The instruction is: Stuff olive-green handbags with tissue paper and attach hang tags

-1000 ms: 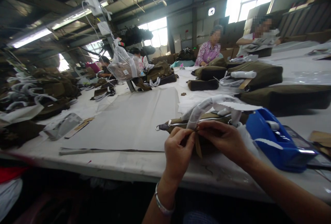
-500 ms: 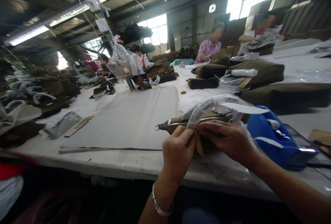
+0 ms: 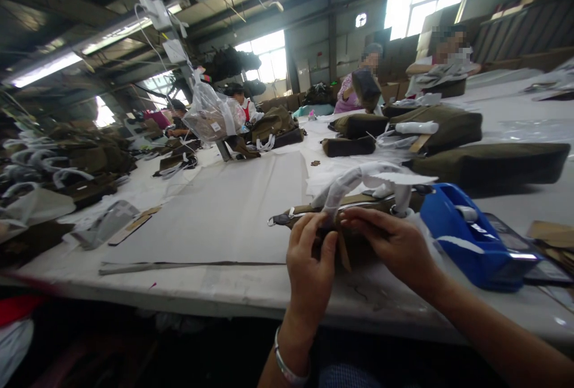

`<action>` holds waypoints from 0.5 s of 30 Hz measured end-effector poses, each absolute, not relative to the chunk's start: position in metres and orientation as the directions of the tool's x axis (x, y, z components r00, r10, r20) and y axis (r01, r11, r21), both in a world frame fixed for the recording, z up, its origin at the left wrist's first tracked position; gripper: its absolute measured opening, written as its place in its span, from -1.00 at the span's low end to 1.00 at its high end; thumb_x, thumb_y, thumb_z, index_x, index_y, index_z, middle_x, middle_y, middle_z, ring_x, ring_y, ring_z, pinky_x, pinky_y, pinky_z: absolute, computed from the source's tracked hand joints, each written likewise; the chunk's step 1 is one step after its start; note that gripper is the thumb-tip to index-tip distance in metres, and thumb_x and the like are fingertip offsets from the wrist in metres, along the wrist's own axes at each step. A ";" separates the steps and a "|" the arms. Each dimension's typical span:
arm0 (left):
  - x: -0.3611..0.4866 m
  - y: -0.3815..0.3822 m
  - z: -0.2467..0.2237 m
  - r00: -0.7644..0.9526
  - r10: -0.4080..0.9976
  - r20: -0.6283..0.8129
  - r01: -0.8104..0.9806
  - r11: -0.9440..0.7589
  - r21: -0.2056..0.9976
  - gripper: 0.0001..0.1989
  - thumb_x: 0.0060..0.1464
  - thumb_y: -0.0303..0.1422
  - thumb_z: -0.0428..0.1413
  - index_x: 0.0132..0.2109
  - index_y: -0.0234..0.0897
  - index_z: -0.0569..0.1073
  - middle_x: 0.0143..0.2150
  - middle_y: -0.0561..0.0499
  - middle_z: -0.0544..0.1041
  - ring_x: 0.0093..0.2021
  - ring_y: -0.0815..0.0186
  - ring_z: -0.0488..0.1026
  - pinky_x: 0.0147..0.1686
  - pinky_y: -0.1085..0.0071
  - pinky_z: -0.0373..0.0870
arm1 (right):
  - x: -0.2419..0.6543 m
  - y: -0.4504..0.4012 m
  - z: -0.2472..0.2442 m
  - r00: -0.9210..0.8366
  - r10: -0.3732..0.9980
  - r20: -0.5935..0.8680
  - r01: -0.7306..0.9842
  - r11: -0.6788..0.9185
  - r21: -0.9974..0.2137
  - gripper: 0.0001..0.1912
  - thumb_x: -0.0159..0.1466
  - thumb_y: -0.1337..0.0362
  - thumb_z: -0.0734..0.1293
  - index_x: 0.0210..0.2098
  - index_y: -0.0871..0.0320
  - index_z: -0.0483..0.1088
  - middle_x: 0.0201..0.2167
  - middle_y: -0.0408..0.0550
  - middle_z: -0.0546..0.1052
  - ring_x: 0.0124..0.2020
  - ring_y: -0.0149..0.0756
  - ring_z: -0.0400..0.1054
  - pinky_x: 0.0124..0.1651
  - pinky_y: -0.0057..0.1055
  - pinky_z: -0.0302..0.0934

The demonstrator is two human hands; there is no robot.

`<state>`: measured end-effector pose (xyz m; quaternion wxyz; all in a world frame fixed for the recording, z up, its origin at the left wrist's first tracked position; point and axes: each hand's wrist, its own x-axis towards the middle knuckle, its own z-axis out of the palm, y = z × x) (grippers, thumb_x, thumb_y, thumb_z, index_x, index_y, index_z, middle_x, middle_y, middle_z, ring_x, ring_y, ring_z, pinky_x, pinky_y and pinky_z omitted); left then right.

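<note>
An olive-brown handbag (image 3: 300, 216) with a silver zip lies on the table before me. Its raised handle (image 3: 337, 192) is wrapped in white film. My left hand (image 3: 310, 265) curls its fingers against the bag's front at the handle's foot, its thumb lower and a little apart. From that spot hangs a tan tag (image 3: 344, 251). Beside the tag's upper end, my right hand (image 3: 397, 241) presses thumb and fingers together; the exact grip is partly hidden. Just right of the bag stands a blue tape dispenser (image 3: 475, 238).
A large white sheet (image 3: 224, 208) covers the table to the left, with card strips (image 3: 134, 226) beside it. More olive bags (image 3: 488, 164) lie behind at right. A metal post carries a plastic-wrapped bag (image 3: 210, 116). Co-workers (image 3: 347, 92) are across the table.
My left hand's fingers have loosened and spread from a tight pinch, the thumb dropping lower. My right hand stays by the tag. Across the table, a co-worker has lifted a dark bag.
</note>
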<state>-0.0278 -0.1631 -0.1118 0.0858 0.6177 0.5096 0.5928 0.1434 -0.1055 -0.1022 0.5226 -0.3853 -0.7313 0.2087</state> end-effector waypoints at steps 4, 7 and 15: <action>-0.009 -0.173 -0.140 -0.309 0.711 0.632 0.537 -0.418 0.733 -0.35 0.21 -0.32 0.26 0.36 -0.12 0.22 0.34 -0.23 0.33 0.29 0.03 0.38 -0.02 0.20 0.60 | 0.148 -0.120 -0.116 -0.130 0.824 0.551 0.363 0.557 -0.747 -0.72 0.43 0.19 0.29 0.08 -0.02 0.53 -0.08 -0.13 0.68 -0.11 -0.22 0.61 -0.01 -0.34 0.53; 0.003 -0.174 -0.157 -0.285 0.713 0.640 0.609 -0.381 0.695 -0.30 0.23 -0.43 0.21 0.42 -0.06 0.15 0.36 -0.21 0.33 0.34 0.02 0.35 0.17 0.08 0.52 | 0.147 -0.131 -0.125 -0.256 0.793 0.553 0.311 0.609 -0.729 -0.70 0.44 0.25 0.26 0.09 0.01 0.53 0.00 -0.10 0.65 -0.04 -0.24 0.59 0.08 -0.35 0.51; -0.009 -0.214 -0.165 -0.253 0.756 0.604 0.635 -0.341 0.693 -0.40 0.24 -0.45 0.19 0.36 0.00 0.30 0.44 -0.17 0.25 0.36 0.00 0.34 0.08 0.15 0.58 | 0.165 -0.131 -0.132 -0.270 0.556 0.786 0.529 0.768 -0.362 -0.50 0.41 0.50 0.21 0.26 0.01 0.38 0.23 -0.05 0.50 0.24 -0.24 0.41 0.30 -0.27 0.35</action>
